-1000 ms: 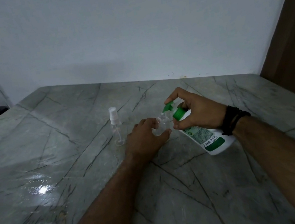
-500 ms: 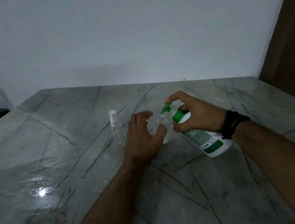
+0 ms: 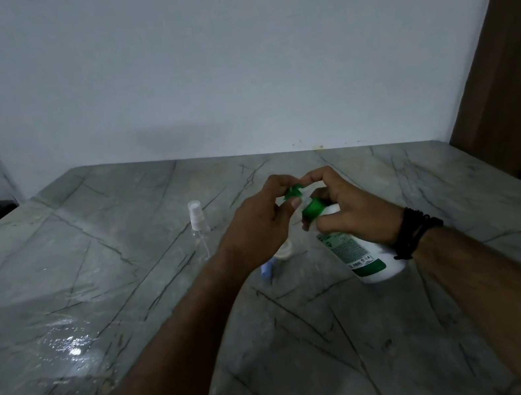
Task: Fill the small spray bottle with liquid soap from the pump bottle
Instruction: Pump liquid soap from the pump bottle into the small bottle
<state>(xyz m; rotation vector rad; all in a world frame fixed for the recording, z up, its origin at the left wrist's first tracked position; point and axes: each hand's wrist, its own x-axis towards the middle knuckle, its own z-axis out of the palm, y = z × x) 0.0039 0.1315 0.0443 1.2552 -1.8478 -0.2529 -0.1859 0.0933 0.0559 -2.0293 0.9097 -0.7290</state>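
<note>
Green pump head gripped by both hands over marble counter

White plastic and a green collar mark the pump bottle point(image 3: 362, 249), held tilted above the counter point(image 3: 129, 290) by the right hand point(image 3: 355, 212), whose fingers point(image 3: 318, 175) curl round its neck and shoulder. The left hand point(image 3: 256, 222) pinches the green pump head point(image 3: 293, 191) between thumb and fingertips. The bottle looks stiff and fairly light, its smooth wall likely slippery if soap runs; the neck under the collar seems the surest hold. Left of the pump bottle, well apart, a clear sprayer with a white cap point(image 3: 198, 229) stands upright. Just below the left hand, close to the pump bottle, a small pale shape point(image 3: 283, 252) peeks out; it may be the small spray bottle's open body, thin and easily tipped, but the hand covers most of it. A bluish object point(image 3: 266, 271) beside it cannot be identified. How much soap either bottle holds is unclear.
</note>
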